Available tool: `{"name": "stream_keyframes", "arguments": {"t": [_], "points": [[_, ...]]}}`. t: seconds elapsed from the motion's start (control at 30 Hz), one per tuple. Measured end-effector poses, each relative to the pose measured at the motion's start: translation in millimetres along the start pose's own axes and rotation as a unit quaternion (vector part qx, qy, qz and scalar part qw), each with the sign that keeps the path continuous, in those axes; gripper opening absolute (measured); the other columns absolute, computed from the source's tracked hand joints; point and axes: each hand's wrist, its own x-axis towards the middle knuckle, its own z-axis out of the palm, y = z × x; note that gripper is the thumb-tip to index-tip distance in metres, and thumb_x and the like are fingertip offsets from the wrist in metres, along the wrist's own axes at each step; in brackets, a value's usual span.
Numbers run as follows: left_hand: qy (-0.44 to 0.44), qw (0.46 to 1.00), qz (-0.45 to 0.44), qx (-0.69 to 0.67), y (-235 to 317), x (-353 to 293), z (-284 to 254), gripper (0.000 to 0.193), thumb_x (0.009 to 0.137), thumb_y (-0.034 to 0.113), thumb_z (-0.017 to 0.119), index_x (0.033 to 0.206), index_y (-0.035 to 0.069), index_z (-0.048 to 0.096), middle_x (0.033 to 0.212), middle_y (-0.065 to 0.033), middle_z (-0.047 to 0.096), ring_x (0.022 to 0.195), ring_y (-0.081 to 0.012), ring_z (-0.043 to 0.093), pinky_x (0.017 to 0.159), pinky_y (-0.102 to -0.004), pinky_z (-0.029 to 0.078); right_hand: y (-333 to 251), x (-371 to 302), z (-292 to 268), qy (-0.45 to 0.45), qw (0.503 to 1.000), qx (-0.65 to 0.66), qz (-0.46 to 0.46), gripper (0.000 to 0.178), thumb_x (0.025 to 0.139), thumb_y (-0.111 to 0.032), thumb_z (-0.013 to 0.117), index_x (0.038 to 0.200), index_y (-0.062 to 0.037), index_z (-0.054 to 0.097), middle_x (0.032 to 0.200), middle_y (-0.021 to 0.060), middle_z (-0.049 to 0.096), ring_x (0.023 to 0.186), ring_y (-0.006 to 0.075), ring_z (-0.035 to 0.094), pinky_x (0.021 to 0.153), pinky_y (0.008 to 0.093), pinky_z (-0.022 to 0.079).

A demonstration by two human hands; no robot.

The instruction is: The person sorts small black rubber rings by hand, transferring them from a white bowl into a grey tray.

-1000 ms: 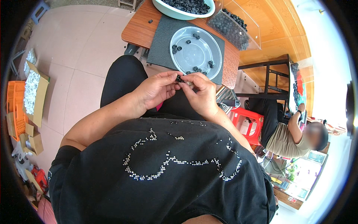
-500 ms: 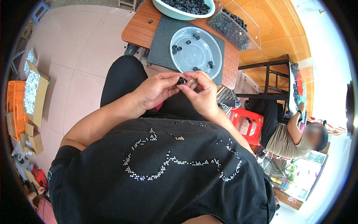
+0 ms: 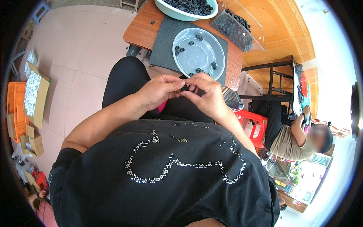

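Observation:
Over my lap, just in front of the table edge, my two hands meet at the fingertips. A small black round part (image 3: 184, 88) is pinched between them, mostly covered by fingers. My left hand (image 3: 159, 91) grips it between thumb and fingers. From the other side, the thumb and curled fingers of my right hand (image 3: 206, 92) press on the same part. Just beyond my hands is a shallow translucent basin (image 3: 194, 56) with several similar black parts lying scattered in it. It rests on a dark grey mat (image 3: 160, 49).
Farther back on the wooden table (image 3: 140, 30), a pale green basin (image 3: 181, 16) and a clear box (image 3: 236, 30) hold piles of black parts. To the right are a red stool (image 3: 257, 132) and a seated person (image 3: 289, 142). Cartons (image 3: 43, 98) and orange crates (image 3: 17, 102) stand left.
My right hand has shifted slightly right and its fingers have curled over the black part, covering more of it. My left hand has barely moved.

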Motion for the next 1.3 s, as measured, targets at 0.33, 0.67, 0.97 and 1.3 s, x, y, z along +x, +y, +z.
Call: {"name": "stream_keyframes", "arguments": {"t": [0.33, 0.67, 0.97, 1.3], "points": [[0.02, 0.999, -0.041, 0.022, 2, -3, 4, 0.022, 0.09, 0.026, 0.063, 0.097, 0.005, 0.062, 0.086, -0.002, 0.061, 0.078, -0.0105, 0.056, 0.074, -0.0253, 0.047, -1, 1, -2, -0.011, 0.999, -0.031, -0.038, 0.028, 0.066, -0.002, 0.079, 0.093, -0.0024, 0.069, 0.082, 0.0047, 0.06, 0.069, 0.0113, 0.055, 0.056, 0.0236, 0.046], [0.013, 0.993, -0.111, 0.044, 6, -5, 4, 0.027, 0.087, 0.037, 0.065, 0.09, 0.011, 0.061, 0.081, 0.0012, 0.059, 0.074, -0.0088, 0.054, 0.068, -0.0233, 0.043, 0, 2, -2, -0.042, 0.999, -0.002, -0.016, 0.021, 0.066, -0.003, 0.08, 0.084, -0.002, 0.068, 0.076, 0.0013, 0.057, 0.062, 0.0086, 0.049, 0.055, 0.0232, 0.041], [-0.013, 0.989, -0.144, -0.003, 4, -5, 5, 0.028, 0.087, 0.038, 0.064, 0.091, 0.01, 0.063, 0.077, 0.0025, 0.058, 0.071, -0.0094, 0.051, 0.066, -0.0244, 0.041, 9, 4, -5, -0.104, 0.993, 0.051, 0.024, 0.02, 0.069, -0.004, 0.079, 0.08, -0.0019, 0.063, 0.075, -0.0004, 0.053, 0.062, 0.0061, 0.046, 0.053, 0.0221, 0.038], [-0.004, 0.985, -0.165, -0.041, 1, -8, 9, 0.03, 0.087, 0.04, 0.063, 0.088, 0.01, 0.062, 0.078, 0.003, 0.057, 0.071, -0.0093, 0.051, 0.066, -0.0251, 0.042, 15, 4, -6, -0.146, 0.979, 0.128, 0.057, 0.016, 0.073, 0.0, 0.074, 0.082, -0.0023, 0.06, 0.082, -0.0014, 0.054, 0.068, 0.0039, 0.047, 0.056, 0.0198, 0.039]]}}
